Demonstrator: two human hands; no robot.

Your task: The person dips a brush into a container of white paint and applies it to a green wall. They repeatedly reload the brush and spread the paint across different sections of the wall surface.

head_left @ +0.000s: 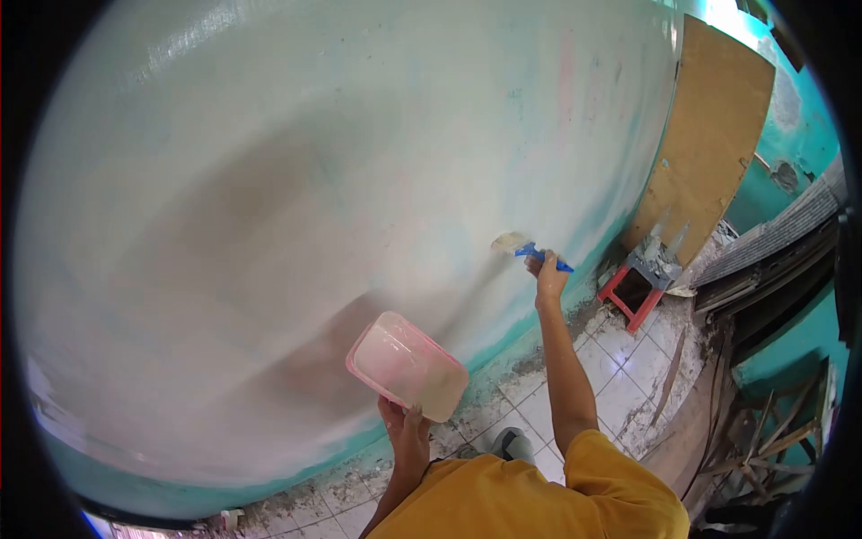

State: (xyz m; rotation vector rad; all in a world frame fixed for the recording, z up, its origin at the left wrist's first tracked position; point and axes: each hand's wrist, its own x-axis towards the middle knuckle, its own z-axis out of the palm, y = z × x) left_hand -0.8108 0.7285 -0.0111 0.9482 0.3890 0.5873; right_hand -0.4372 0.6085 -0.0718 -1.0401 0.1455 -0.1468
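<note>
My right hand (549, 272) is closed round the blue handle of a paintbrush (539, 255). The brush's pale bristles lie against the wall (431, 162), which is coated in whitish paint with teal showing through in patches. Lower down, my left hand (407, 426) grips the near edge of a pink rectangular paint tray (392, 346). The tray is tilted, and pale paint covers its inside. Part of the left hand is hidden beneath the tray.
A red and grey plastic stool (634, 292) with paint-smeared items on it stands by the wall. Behind it leans a brown board (709, 135). Corrugated sheets (781, 234) and a wooden frame (777, 431) are at the right. Dirty white tiles (620, 359) cover the floor.
</note>
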